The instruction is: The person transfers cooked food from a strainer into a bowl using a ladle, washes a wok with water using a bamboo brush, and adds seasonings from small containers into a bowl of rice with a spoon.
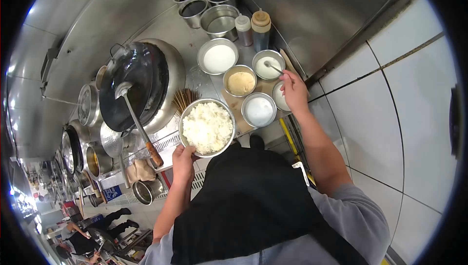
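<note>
My left hand (184,163) grips the rim of a metal bowl full of white rice (207,127), held in front of the black apron. My right hand (294,92) is closed on the handle of a small spoon (273,66), whose tip is over a metal cup of white powder (268,64). Beneath that hand a further white-filled cup (280,96) is partly hidden. Close by stand a cup of tan powder (241,83), a cup of white granules (259,110) and a larger bowl of white contents (219,57).
A black wok (127,85) with a wooden-handled ladle (136,119) lies on the left. Beside it is a bamboo brush (185,100). Two squeeze bottles (261,28) and cups of dark liquid (193,8) stand at the back. Another person (83,238) is far off at lower left.
</note>
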Tool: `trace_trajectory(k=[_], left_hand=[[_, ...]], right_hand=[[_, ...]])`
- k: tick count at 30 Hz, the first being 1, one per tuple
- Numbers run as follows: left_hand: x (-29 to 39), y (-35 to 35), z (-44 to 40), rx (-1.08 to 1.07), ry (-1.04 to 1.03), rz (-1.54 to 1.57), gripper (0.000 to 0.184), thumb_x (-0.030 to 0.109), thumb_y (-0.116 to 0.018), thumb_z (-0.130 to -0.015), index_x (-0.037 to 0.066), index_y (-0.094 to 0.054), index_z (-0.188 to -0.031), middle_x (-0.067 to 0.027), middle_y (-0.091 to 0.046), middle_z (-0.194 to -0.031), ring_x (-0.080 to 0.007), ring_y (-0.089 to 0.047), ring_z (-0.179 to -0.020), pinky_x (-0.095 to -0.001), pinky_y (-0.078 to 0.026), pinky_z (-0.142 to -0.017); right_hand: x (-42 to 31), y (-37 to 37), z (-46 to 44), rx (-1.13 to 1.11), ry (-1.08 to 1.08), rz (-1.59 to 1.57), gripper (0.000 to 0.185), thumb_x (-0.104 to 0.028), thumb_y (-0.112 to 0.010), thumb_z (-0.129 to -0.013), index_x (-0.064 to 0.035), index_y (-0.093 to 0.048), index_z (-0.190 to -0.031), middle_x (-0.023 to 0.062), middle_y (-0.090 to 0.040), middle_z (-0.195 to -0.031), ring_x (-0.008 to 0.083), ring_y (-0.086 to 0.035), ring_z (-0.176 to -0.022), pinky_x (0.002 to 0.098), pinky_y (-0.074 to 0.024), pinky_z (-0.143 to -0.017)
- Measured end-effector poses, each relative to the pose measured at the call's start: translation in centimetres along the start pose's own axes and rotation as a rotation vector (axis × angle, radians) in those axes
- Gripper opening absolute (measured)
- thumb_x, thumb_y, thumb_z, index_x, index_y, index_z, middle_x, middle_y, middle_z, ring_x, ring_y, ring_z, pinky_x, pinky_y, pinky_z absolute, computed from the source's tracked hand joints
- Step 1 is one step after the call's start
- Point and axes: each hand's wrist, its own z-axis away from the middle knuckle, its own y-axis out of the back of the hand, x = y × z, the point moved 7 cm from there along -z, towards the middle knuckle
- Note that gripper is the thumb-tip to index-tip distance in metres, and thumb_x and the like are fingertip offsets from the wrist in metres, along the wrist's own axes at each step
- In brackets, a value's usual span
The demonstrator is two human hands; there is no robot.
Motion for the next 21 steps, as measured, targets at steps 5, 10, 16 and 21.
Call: trace_trajectory(k=[5, 10, 16, 21], left_hand=[[0.7, -1.0, -0.3, -0.012, -0.033, 0.005, 0.023, 0.001, -0.050, -0.084, -0.010, -0.058, -0.103, -0.0171, -0.066, -0.098, -0.0203, -0.067, -0.082, -0.0332, -0.057, -0.075], [0.8, -1.9, -1.4, -0.059, -0.014, -0.035, 0.022, 0.001, -0.050, -0.085, -0.011, -0.056, -0.102, -0.0182, -0.066, -0.096, -0.0213, -0.067, -0.081, -0.0323, -0.057, -0.074], [2.1, -4.1, -1.6, -0.108, 0.048, -0.085, 0.024, 0.003, -0.050, -0.084, -0.008, -0.056, -0.105, -0.0166, -0.067, -0.096, -0.0218, -0.067, -0.077, -0.0322, -0.056, -0.068], [0.5, -3.9, -4.3, -0.088, -0.018, -0.097, 0.022, 0.005, -0.052, -0.085, -0.009, -0.057, -0.102, -0.0139, -0.065, -0.090, -0.0178, -0.064, -0.068, -0.0285, -0.054, -0.061]], right_hand=[[0.1, -1.0, 0.2, 0.018, 0.045, 0.125, 0.031, -0.024, -0.049, -0.100, 0.0004, -0.061, -0.115, 0.0061, -0.068, -0.090, 0.0112, -0.059, -0.061, 0.0255, -0.0467, -0.054], [2.1, 0.0, 0.2, 0.049, -0.207, -0.264, 0.030, -0.022, -0.048, -0.100, 0.0016, -0.060, -0.115, 0.0098, -0.067, -0.089, 0.0139, -0.059, -0.061, 0.0268, -0.0474, -0.053], [3.8, 1.9, 0.7, 0.173, -0.338, -0.632, 0.028, -0.018, -0.047, -0.100, 0.0040, -0.057, -0.113, 0.0159, -0.067, -0.089, 0.0160, -0.059, -0.063, 0.0283, -0.0484, -0.056], [0.9, 3.4, 2.0, 0.157, -0.271, -0.711, 0.028, -0.017, -0.045, -0.101, 0.0050, -0.057, -0.112, 0.0167, -0.067, -0.089, 0.0165, -0.059, -0.064, 0.0288, -0.0473, -0.057]])
